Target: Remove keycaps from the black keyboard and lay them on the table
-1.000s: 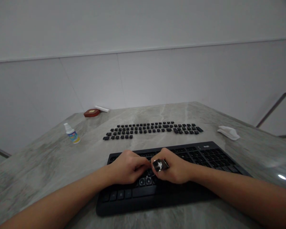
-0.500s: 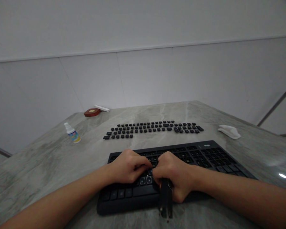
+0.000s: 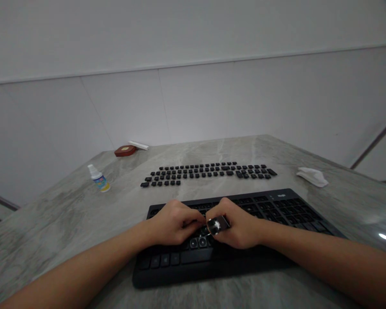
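A black keyboard (image 3: 173,275) lies in front of me, with many keycaps off and its sockets bare in the middle and right. Several keycaps remain along its front row. My left hand (image 3: 173,223) rests on the left part of it, fingers curled and tips pressed together over the sockets; whatever is between them is hidden. Close beside it, my right hand (image 3: 239,227) is wrapped round a black tool (image 3: 217,225) whose shiny end faces me. The tool's working end is hidden behind my fingers. Loose black keycaps (image 3: 197,175) lie in rows beyond the keyboard.
On the marble-patterned table (image 3: 67,223) a small spray bottle (image 3: 99,179) stands at the left. A brown case (image 3: 125,150) and a white strip (image 3: 139,145) lie by the wall. A crumpled white tissue (image 3: 312,176) sits at the right.
The black tool has swung up from hanging downward, so its end now points at me. My right hand has turned and risen slightly with it; my left hand has stayed nearly still.
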{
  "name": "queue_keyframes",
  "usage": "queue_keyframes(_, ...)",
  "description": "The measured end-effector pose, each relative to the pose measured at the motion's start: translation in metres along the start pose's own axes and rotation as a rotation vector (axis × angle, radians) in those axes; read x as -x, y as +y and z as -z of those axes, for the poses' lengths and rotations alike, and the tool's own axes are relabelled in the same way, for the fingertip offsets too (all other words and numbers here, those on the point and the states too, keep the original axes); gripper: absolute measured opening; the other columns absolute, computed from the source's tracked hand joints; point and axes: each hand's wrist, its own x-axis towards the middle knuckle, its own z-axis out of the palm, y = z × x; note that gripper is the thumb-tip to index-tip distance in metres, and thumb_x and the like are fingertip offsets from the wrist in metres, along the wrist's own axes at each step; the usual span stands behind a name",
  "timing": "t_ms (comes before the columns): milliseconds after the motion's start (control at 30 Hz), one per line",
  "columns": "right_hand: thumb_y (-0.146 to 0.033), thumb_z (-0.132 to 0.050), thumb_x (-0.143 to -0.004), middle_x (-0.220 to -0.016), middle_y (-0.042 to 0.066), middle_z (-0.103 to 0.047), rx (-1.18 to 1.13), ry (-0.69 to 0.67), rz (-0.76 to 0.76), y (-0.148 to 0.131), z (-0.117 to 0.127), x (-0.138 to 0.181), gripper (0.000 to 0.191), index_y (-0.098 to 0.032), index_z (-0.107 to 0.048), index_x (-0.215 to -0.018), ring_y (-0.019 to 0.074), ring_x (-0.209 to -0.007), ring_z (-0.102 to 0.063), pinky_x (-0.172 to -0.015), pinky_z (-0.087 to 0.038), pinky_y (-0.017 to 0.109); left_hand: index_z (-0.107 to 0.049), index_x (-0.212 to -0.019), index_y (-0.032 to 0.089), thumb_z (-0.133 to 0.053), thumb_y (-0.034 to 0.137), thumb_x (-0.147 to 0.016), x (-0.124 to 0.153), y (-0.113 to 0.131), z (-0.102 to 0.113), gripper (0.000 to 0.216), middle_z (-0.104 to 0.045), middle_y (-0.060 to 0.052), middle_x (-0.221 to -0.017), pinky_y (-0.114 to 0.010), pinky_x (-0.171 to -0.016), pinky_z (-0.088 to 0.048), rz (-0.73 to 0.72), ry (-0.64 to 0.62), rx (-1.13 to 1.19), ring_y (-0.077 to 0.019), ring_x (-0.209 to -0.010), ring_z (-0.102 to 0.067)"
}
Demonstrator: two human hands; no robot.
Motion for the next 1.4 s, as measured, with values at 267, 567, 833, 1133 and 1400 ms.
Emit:
queue_keyframes(267, -0.019, -0.05, -0.056, -0.047, -0.007, -0.038, 0.175, -0.018, 0.188, 0.007, -0.004, 0.005, 0.002, -0.018, -0.05, -0.057, 0.008, -0.044, -0.035, -0.045, -0.027, 0.021, -0.071, -0.092, 0.015, -0.05, 0.013, -0.092, -0.001, 0.003, 0.002, 0.02, -0.067, -0.001, -0.064, -0.02, -0.051, -0.04, 0.013, -0.017, 0.011, -0.0103, -0.052, -0.056)
queue_keyframes(567, -0.013, -0.047, -0.062, -0.049, -0.007, -0.035, -0.063, -0.002, -0.031, -0.003, 0.001, -0.001, 0.015, -0.019, -0.037, -0.052, 0.0059, -0.046, -0.03, -0.043, -0.024, 0.019, -0.069, -0.084, 0.014, -0.05, 0.013, -0.092, -0.001, 0.0, 0.0, 0.021, -0.065, -0.001, -0.061, -0.019, -0.05, -0.039, 0.003, 0.011, 0.035, -0.01, -0.051, -0.056)
queue_keyframes(833, -0.016, -0.046, -0.059, -0.05, -0.005, -0.044, -0.195, 0.038, -0.169, -0.003, 0.001, -0.006, 0.008, -0.017, -0.05, -0.053, 0.0081, -0.048, -0.038, -0.046, -0.03, 0.02, -0.071, -0.092, 0.014, -0.052, 0.02, -0.097, -0.001, -0.001, 0.0, 0.021, -0.066, 0.0, -0.064, -0.018, -0.053, -0.04, 0.028, -0.006, 0.021, -0.0086, -0.051, -0.055)
queue_keyframes(1133, -0.019, -0.047, -0.058, -0.047, -0.006, -0.044, 0.003, -0.061, 0.167, 0.004, 0.0, 0.005, 0.003, -0.019, -0.049, -0.056, 0.0081, -0.042, -0.039, -0.043, -0.028, 0.021, -0.073, -0.094, 0.015, -0.059, 0.024, -0.096, -0.001, -0.004, -0.004, 0.017, -0.074, -0.001, -0.074, -0.017, -0.058, -0.046, 0.078, 0.041, 0.038, -0.0096, -0.06, -0.064)
queue_keyframes(1400, -0.022, -0.052, -0.057, -0.046, -0.006, -0.047, 0.167, 0.022, 0.45, 0.011, -0.008, 0.009, 0.004, -0.019, -0.052, -0.06, 0.0094, -0.043, -0.041, -0.046, -0.027, 0.023, -0.073, -0.09, 0.015, -0.061, 0.028, -0.096, -0.001, -0.005, -0.005, 0.018, -0.075, -0.002, -0.078, -0.018, -0.062, -0.049, 0.09, 0.054, 0.001, -0.0109, -0.065, -0.068)
